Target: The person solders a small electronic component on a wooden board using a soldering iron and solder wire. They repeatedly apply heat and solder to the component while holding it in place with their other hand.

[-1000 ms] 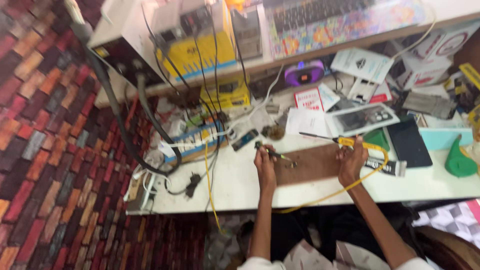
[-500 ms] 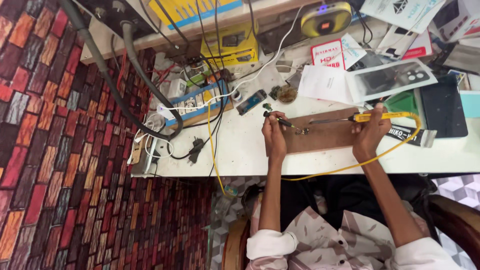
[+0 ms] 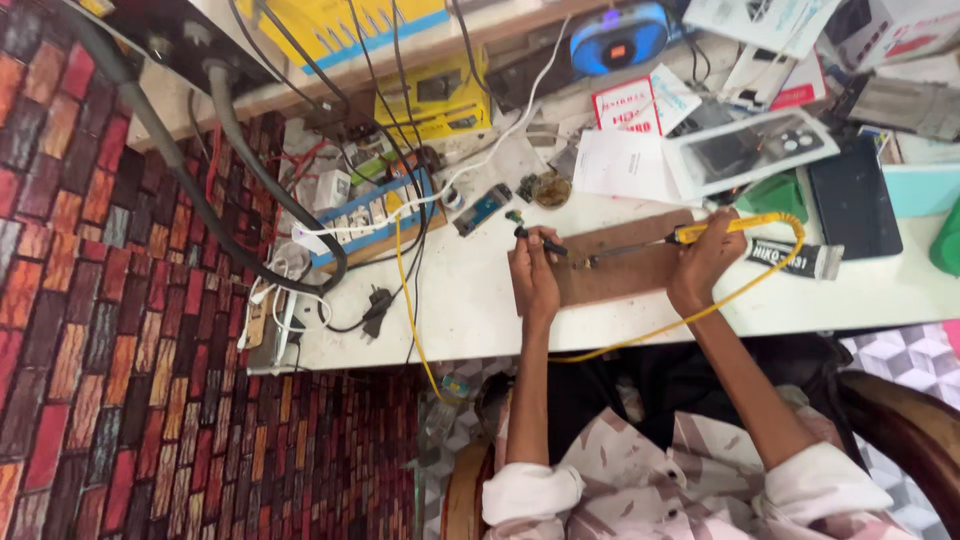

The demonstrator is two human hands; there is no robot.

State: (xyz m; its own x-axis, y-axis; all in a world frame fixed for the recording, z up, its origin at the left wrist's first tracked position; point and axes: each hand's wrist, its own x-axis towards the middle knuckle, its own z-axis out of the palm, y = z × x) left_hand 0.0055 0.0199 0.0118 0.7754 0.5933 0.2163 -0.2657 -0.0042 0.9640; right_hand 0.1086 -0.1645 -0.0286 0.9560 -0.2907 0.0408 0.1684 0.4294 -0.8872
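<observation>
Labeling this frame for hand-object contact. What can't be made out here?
Head view, the only one:
- The part under the left hand: too small, fingers cover it.
- Whether the soldering iron tip touches the part: too fine to tell.
- Right hand grip on the iron's yellow handle: fingers hide it.
- Black tablet: upper edge tucked under clutter.
- Yellow cable: drops past the table edge, end hidden.

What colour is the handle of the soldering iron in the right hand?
Yellow; the soldering iron handle shows in the head view.
</observation>
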